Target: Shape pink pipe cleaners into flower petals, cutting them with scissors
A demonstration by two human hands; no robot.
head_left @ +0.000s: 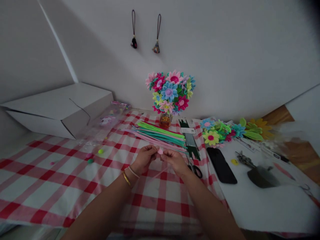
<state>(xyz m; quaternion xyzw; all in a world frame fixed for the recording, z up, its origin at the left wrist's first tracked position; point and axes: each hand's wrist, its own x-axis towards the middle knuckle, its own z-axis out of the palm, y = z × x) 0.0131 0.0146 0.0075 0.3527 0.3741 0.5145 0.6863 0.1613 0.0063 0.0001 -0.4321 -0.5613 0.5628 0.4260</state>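
My left hand (145,156) and my right hand (176,161) meet over the red-and-white checked tablecloth (50,176). Between their fingertips they pinch a small pink pompom (160,151), and a thin pink pipe cleaner (158,174) trails down from it toward me. The left wrist wears bracelets. Just beyond the hands lies a bundle of pipe cleaners (160,136) in green, teal and pink.
A vase of felt flowers (171,91) stands behind the bundle. Scissors (195,169), a dark phone (221,165) and loose felt flowers (220,132) lie to the right. A white box (60,108) sits at back left. Small pompoms (100,151) dot the cloth.
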